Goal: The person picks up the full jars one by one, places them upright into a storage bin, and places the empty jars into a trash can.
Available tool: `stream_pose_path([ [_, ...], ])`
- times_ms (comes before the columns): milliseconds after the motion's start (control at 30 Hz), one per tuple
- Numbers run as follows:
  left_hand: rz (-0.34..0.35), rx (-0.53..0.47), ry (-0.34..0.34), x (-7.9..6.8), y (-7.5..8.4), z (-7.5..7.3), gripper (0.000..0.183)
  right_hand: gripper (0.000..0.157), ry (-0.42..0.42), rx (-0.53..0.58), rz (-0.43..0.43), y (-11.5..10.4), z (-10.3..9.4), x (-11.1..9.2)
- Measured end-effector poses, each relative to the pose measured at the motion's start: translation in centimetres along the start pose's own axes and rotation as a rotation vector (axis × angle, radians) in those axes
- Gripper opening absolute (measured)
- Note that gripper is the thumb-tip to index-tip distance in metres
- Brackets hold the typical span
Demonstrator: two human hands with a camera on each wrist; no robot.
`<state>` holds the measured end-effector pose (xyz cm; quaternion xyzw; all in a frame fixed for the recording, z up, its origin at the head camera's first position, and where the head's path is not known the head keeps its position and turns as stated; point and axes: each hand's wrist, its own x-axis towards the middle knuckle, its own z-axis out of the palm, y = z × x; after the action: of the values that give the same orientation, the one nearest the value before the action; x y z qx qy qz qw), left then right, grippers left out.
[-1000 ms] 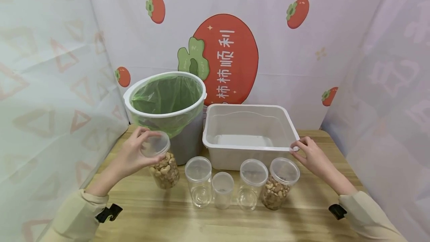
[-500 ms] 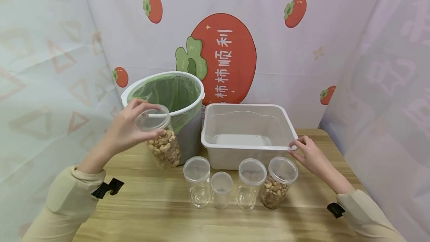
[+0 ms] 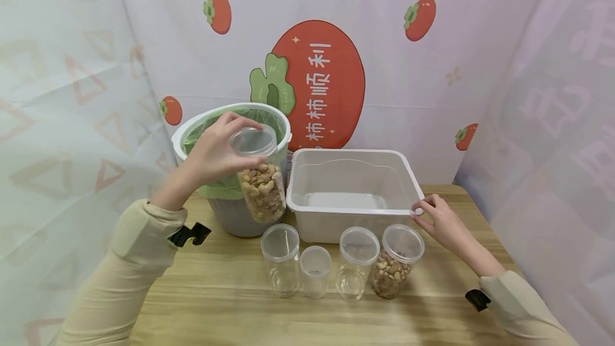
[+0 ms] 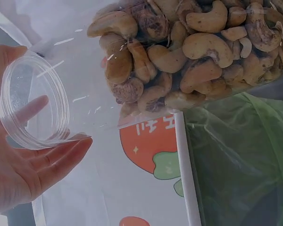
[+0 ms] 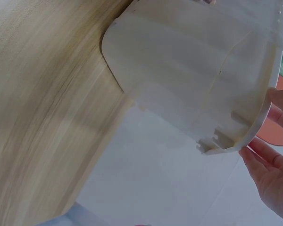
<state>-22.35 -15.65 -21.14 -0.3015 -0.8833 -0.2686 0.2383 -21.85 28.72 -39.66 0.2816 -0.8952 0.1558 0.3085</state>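
My left hand (image 3: 223,148) grips a clear lidded jar (image 3: 263,186) around its top. Cashews (image 4: 207,52) fill its lower part, and it hangs tilted in front of the bin's rim, above the table. In the left wrist view the thumb and fingers span the jar's clear lid (image 4: 35,101). My right hand (image 3: 444,226) pinches the near right corner of a white plastic basin (image 3: 355,226). The right wrist view shows thumb and fingers (image 5: 269,165) on the basin's rim (image 5: 259,122). Inside, the basin holds nothing visible.
A grey bin (image 3: 235,218) with a green liner (image 3: 221,191) stands at back left. Before the basin stand two clear lidded jars (image 3: 281,266) (image 3: 355,268), a smaller cup-like container (image 3: 315,274) between them, and another jar of nuts (image 3: 394,266) on the wooden table (image 3: 288,324).
My left hand has lifted the jar of cashews off the table, then carried it up and to the right, across the bin's front. The right hand has stayed at the basin's corner.
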Motion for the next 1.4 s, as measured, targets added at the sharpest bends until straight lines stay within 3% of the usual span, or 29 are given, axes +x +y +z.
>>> stream_pose_path([
  [300,-0.033,-0.034,-0.074,3.7,1.7,1.8,0.049,0.029,-0.01,0.004,0.009,0.0,0.1,0.0],
  [700,-0.044,-0.05,-0.179,7.5,2.3,5.8,0.048,0.029,-0.004,0.001,0.008,0.1,0.0,0.0],
  [1033,-0.061,-0.028,-0.259,9.1,1.9,9.2,0.051,0.03,-0.003,0.007,0.011,0.1,-0.1,0.0],
  [1400,-0.054,0.06,-0.37,9.3,0.5,12.1,0.049,0.03,-0.003,0.012,-0.005,0.1,0.1,0.0],
])
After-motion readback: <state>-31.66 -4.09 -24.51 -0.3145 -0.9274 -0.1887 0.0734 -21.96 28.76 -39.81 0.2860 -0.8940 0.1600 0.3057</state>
